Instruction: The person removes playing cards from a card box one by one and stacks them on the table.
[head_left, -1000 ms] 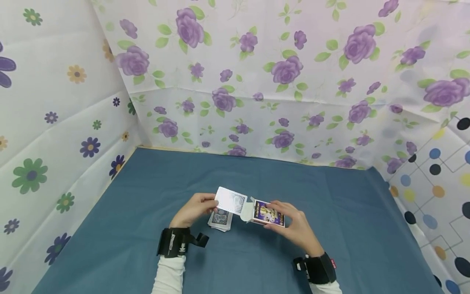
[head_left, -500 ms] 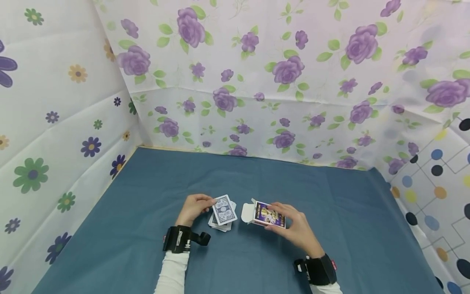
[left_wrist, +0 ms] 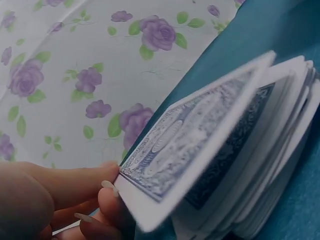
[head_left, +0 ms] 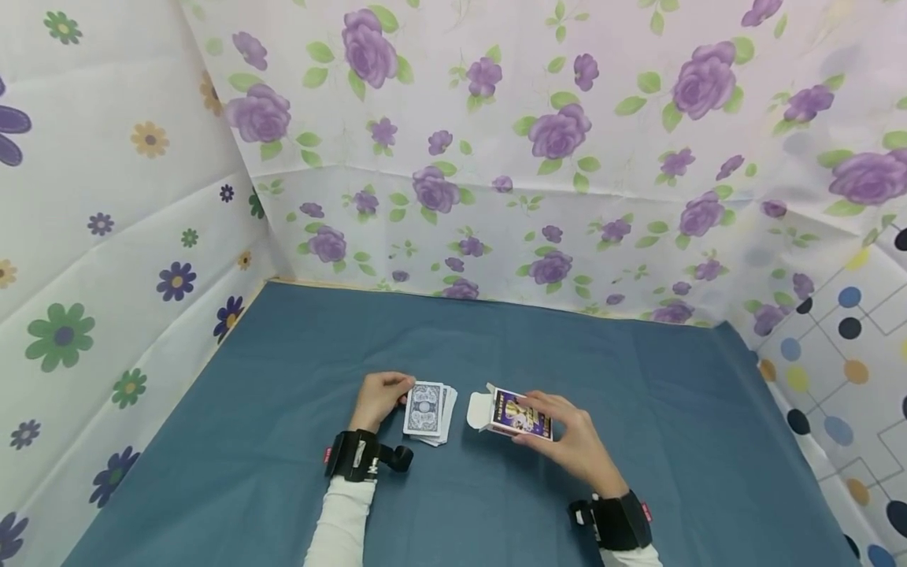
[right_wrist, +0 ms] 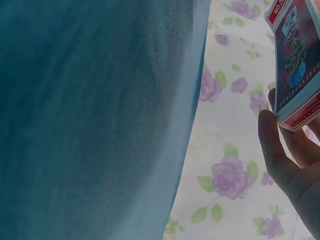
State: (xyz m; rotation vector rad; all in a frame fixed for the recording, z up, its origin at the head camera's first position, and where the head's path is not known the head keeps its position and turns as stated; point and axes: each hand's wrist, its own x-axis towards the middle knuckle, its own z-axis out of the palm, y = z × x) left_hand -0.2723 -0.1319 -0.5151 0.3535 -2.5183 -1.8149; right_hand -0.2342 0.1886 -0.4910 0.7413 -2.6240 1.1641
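My left hand (head_left: 380,400) pinches a playing card (head_left: 424,409) by its corner, thumb against finger. The card, with a blue-grey patterned back, is over a loose pile of cards (head_left: 449,413) on the cloth. In the left wrist view the pinched card (left_wrist: 185,145) tilts above the uneven pile (left_wrist: 270,165). To the right, my right hand (head_left: 567,433) grips a card box (head_left: 520,413) with a purple and gold front; its white flap (head_left: 479,410) hangs open toward the pile. The right wrist view shows the box (right_wrist: 300,60) held at its end by the fingers (right_wrist: 272,140).
A blue cloth (head_left: 340,331) covers the table. Behind it rises a floral sheet (head_left: 496,157), with a flower-print sheet (head_left: 127,260) at the left and a dotted one (head_left: 850,394) at the right. Each wrist wears a black strap (head_left: 352,454).
My left hand has drawn the card leftward from beside the box's opening, over the pile, and turned it more upright. The right hand and box have hardly moved.
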